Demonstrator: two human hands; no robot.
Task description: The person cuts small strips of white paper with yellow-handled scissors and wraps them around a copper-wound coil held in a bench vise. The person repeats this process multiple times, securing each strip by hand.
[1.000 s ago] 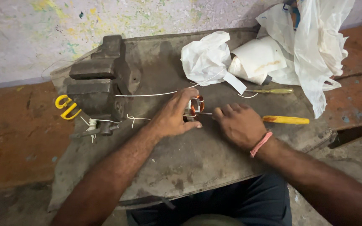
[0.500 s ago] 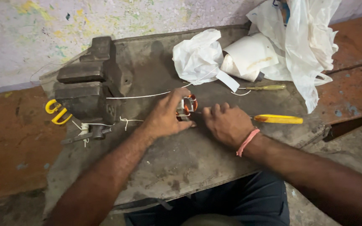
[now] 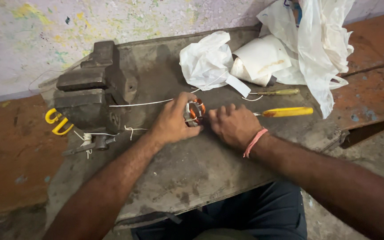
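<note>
While the bench vise (image 3: 90, 95) sits far left, I see the left hand (image 3: 172, 122) clasping the small copper-wound stator (image 3: 194, 112) at bench centre, thumb and fingers around its left side. White cord (image 3: 141, 104) runs leftward from it to the vise. Right hand (image 3: 233, 125) lies fisted just right, touching the stator; grasp unclear. Yellow-handled screwdriver (image 3: 285, 112) lies further right.

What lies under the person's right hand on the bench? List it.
Under the right hand only the grey bench top shows at its edges. The yellow-handled screwdriver points toward it, its tip hidden by the fingers. Whatever the palm covers cannot be seen. The copper-wound coil sits beside it.
</note>
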